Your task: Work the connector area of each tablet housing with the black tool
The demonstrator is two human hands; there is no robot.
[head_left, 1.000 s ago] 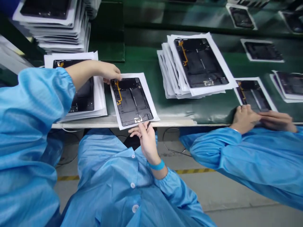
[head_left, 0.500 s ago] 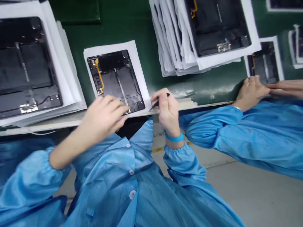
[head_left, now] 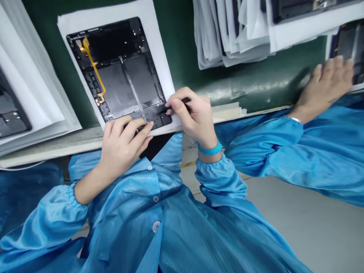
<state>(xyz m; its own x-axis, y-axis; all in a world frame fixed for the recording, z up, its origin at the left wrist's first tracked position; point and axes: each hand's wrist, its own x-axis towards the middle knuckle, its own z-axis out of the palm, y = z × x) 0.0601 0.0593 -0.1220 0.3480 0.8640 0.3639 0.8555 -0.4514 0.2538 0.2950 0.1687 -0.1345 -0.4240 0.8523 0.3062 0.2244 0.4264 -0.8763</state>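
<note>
An opened tablet housing (head_left: 113, 85) lies on a white sheet (head_left: 159, 45) at the bench edge. It has an orange flex cable (head_left: 98, 74) on its left side and a pale strip down the middle. My left hand (head_left: 121, 142) rests palm down over the housing's lower edge, fingers apart, partly hiding a small metal part near the fingertips. In my right hand (head_left: 195, 115), thumb and fingers pinch a slim black pointed tool (head_left: 186, 101). Its lower end reaches the housing's lower right corner, mostly hidden by the fingers.
To the left stands a stack of white sheets (head_left: 31, 72) with a dark housing on it. Another layered stack (head_left: 224, 38) is at upper right. A co-worker's hand (head_left: 327, 83) lies by another housing at far right. Pale tape (head_left: 227, 110) runs along the bench edge.
The view has moved closer to the housing. My left hand has settled on its lower edge. My right hand has brought the black tool from the sheet beside the housing to its lower right corner.
</note>
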